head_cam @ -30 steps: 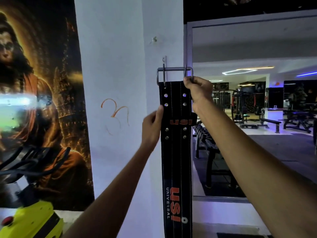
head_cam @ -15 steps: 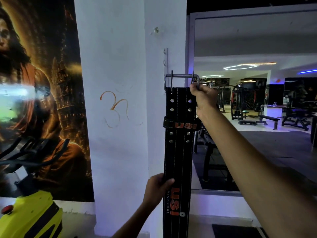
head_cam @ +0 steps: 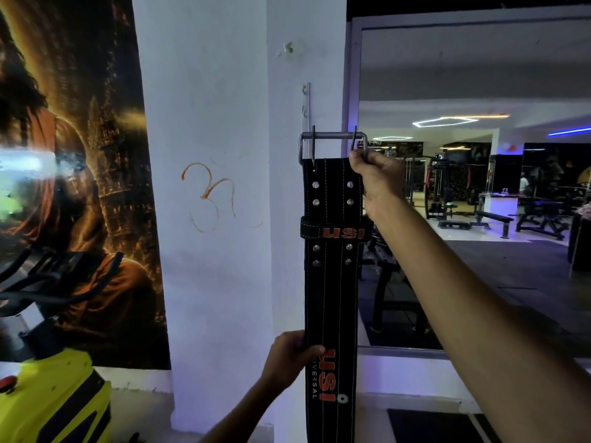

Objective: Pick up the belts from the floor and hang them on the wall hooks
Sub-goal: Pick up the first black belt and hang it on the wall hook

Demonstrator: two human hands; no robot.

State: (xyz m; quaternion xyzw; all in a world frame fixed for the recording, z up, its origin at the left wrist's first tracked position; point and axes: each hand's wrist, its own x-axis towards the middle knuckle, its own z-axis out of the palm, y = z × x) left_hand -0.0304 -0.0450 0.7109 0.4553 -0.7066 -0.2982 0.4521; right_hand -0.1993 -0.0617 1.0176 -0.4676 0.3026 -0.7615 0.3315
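White pillar (head_cam: 224, 251) behind; both hands' grip on belt (head_cam: 332, 282), bottom cut off

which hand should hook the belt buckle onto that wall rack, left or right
Right, probably. The right hand already grips the belt at its metal buckle, level with the hook rack on the white pillar. The left hand holds the belt far lower, only steadying it.

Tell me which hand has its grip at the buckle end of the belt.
The right hand, raised at the metal buckle near the wall hook rail. The left hand pinches the black belt far lower, beside the orange lettering.
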